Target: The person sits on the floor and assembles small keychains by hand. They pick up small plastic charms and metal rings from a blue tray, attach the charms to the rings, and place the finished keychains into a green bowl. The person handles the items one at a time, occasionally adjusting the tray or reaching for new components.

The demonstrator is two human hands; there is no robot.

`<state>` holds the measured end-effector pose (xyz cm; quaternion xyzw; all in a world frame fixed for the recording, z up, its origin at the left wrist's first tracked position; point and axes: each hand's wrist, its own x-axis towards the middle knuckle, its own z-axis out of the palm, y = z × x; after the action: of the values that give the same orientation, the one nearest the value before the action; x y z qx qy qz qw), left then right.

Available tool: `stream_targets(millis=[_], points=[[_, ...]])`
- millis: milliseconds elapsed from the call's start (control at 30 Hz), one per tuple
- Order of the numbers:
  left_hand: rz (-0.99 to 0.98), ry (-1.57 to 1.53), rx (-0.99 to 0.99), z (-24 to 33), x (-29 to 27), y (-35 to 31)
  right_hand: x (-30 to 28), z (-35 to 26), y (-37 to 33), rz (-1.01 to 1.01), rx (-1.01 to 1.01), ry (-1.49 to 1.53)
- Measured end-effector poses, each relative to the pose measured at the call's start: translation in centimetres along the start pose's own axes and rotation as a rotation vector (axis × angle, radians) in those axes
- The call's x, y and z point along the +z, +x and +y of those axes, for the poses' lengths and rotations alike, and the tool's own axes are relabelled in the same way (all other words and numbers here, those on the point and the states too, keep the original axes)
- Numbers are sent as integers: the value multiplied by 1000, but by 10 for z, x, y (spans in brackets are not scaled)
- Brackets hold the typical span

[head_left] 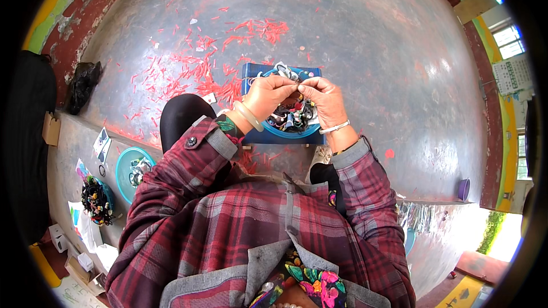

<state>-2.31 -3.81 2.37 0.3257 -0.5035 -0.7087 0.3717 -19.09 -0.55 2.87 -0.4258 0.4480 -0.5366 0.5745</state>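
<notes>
Bands (pixel 291 121): big mixed heap, mostly black w/ white & bright bits, in the blue basin (pixel 291 134). Basin sits on the blue stool (pixel 257 138), btwn its far & near edges, under both hands.
Black bag (pixel 84 85): crumpled, on the floor (pixel 399 80) nr its L edge.
Other bunch (pixel 97 199): small dark & bright bands, piled up nr floor's L edge.
Teal tub (pixel 119 172): just L of the L sleeve (pixel 171 179), w/ small pale & dark pcs inside.
Red bits (pixel 228 88): lots of thin strips, all over floor, thick by stool's L edge.
L hand (pixel 264 96): thumb & finger pinched tight, over stool's far half; can't tell what's btwn tips, too tiny. Pale bangle (pixel 248 117) on wrist.
R hand (pixel 326 100): pinching too, tips right up to L hand's tips, nr stool's R edge; can't tell what it has. White bangle (pixel 335 128) on wrist.
Shiny packs (pixel 422 217): laid in a row, R of the R sleeve (pixel 365 188).
Purple bucket (pixel 464 189): small, nr floor's R edge.
</notes>
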Motion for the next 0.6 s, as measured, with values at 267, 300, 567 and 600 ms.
stream_targets(millis=[267, 300, 567, 600], points=[[-38, -109, -54, 9, 0, -1, -3, -4, 0, 57, 18, -3], [-48, -116, -65, 13, 1, -1, -4, -5, -1, 58, 24, 5], [-105, -138, -110, 19, -2, -1, -7, -13, 0, 33, 23, -39], [-116, -165, -111, 18, -3, -1, -8, -13, 0, 30, 21, -59]])
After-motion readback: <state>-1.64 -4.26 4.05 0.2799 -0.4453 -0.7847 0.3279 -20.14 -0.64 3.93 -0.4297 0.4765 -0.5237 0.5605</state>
